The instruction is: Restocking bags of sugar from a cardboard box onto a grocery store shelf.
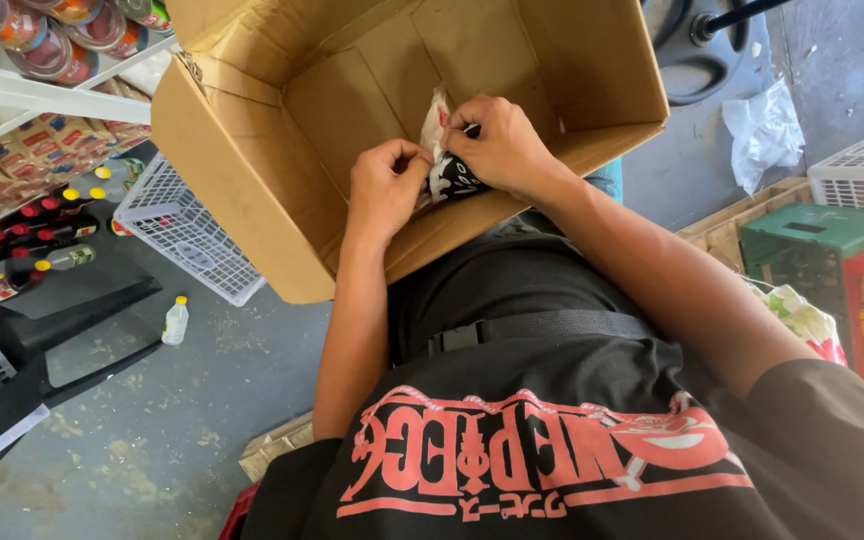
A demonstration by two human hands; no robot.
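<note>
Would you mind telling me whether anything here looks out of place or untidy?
Two things stand out. A small white bottle with a yellow cap stands alone on the concrete floor, apart from the bottles on the shelf. A crumpled white plastic bag lies loose on the floor at upper right. The cardboard box looks sound.

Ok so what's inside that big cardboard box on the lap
Inside the cardboard box only a small black-and-white packet shows, pinched by the left hand and right hand. The floor beneath them is covered.
</note>
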